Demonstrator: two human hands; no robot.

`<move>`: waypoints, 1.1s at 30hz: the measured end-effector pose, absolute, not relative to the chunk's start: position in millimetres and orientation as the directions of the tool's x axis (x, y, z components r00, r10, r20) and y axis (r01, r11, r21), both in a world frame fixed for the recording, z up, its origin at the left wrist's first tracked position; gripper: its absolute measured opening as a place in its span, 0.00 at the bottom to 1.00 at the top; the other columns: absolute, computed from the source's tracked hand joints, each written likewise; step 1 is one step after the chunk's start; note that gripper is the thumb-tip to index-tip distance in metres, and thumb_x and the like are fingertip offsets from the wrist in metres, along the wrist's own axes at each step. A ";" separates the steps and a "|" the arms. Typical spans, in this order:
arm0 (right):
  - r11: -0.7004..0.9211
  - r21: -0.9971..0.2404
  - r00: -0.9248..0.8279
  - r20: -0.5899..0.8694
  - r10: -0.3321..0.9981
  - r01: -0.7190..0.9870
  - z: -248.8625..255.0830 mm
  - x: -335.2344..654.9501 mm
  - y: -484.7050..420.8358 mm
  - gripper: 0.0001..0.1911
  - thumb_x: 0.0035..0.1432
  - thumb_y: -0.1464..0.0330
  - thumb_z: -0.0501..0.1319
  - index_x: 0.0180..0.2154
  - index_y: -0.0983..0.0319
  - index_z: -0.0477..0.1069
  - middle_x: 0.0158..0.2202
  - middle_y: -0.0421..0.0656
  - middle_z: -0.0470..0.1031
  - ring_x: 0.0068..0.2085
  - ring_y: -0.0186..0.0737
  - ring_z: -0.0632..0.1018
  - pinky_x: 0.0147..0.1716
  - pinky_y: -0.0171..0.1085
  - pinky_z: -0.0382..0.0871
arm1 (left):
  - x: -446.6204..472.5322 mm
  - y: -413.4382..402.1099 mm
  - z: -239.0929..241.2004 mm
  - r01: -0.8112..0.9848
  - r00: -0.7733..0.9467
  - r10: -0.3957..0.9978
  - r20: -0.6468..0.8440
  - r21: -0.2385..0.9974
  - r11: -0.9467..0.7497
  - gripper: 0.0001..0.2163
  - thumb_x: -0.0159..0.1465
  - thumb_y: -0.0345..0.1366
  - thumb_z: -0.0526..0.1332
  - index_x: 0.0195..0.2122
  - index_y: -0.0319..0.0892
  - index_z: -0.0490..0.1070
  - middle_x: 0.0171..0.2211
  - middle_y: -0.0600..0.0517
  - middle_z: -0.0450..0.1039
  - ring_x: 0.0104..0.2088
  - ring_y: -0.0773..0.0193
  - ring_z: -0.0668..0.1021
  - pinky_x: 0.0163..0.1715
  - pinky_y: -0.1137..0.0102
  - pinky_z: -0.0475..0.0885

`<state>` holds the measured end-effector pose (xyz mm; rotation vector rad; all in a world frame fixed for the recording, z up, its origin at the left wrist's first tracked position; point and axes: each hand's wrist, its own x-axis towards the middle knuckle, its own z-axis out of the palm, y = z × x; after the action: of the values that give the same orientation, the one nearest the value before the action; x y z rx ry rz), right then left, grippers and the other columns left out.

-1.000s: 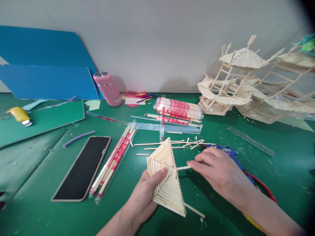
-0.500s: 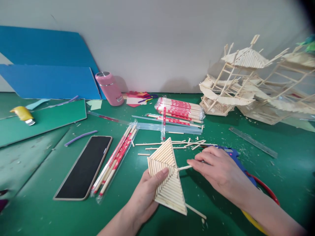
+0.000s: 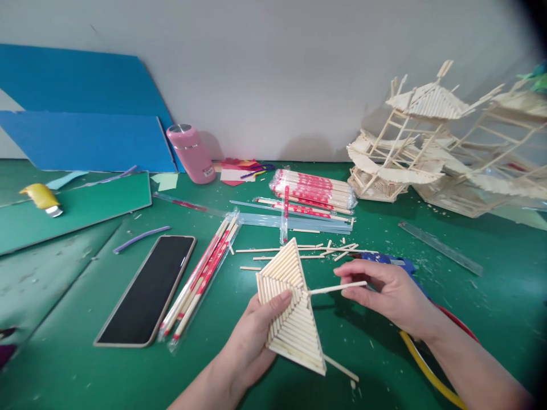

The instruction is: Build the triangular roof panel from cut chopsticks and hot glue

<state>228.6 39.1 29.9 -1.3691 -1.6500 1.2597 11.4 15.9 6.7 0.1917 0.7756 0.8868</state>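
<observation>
My left hand (image 3: 252,336) grips a panel of small wooden sticks (image 3: 294,336), thumb pressed on its ribbed face and fingers behind. The sticks are laid in angled rows that meet near the middle. A thin wooden stick (image 3: 325,290) juts out to the right from the panel's edge. Around its free end is my right hand (image 3: 384,290), index finger above and thumb just below, with a gap between them; whether the thumb touches the stick is unclear. Another stick (image 3: 342,369) pokes out from the panel's lower right edge.
A blue glue gun (image 3: 384,259) lies behind my right hand. Loose sticks (image 3: 299,249), wrapped chopsticks (image 3: 205,273) and a phone (image 3: 147,290) lie around the panel. Farther back are a chopstick bundle (image 3: 314,188), a pink flask (image 3: 192,154) and stick-built towers (image 3: 397,159). A ruler (image 3: 442,249) lies right.
My right hand has shifted slightly right and its fingers have parted, so the stick's free end now shows between them. My left hand and the panel are nearly still.
</observation>
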 end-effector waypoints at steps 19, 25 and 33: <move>-0.057 -0.983 0.113 -0.077 0.991 -0.172 -3.1 178.3 0.4 0.08 0.59 0.64 0.55 0.34 0.58 0.72 0.26 0.38 0.71 0.25 0.28 0.70 0.25 0.29 0.65 | 11.2 11.8 9.1 -0.572 0.372 0.800 -0.470 0.563 0.597 0.11 0.55 0.31 0.64 0.39 0.35 0.74 0.31 0.43 0.78 0.31 0.57 0.79 0.33 0.68 0.74; -0.052 -0.981 0.140 -0.079 0.987 -0.188 -8.2 175.4 1.8 0.10 0.59 0.62 0.55 0.33 0.59 0.71 0.25 0.38 0.70 0.24 0.29 0.70 0.24 0.30 0.65 | 12.2 12.8 11.2 -0.526 0.354 0.789 -0.502 0.590 0.612 0.13 0.53 0.32 0.66 0.39 0.35 0.74 0.28 0.45 0.78 0.27 0.59 0.79 0.29 0.70 0.74; -0.076 -0.979 0.153 -0.106 0.982 -0.191 -10.6 176.5 4.0 0.10 0.58 0.62 0.56 0.32 0.61 0.71 0.25 0.40 0.70 0.24 0.31 0.70 0.24 0.33 0.65 | 13.7 12.0 5.2 -0.513 0.361 0.787 -0.500 0.598 0.616 0.12 0.54 0.33 0.65 0.39 0.36 0.75 0.28 0.45 0.78 0.26 0.59 0.79 0.28 0.69 0.74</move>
<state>176.5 4.0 -10.6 -1.2090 -0.9089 1.2353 13.7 12.0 5.2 0.3703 0.8481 0.8619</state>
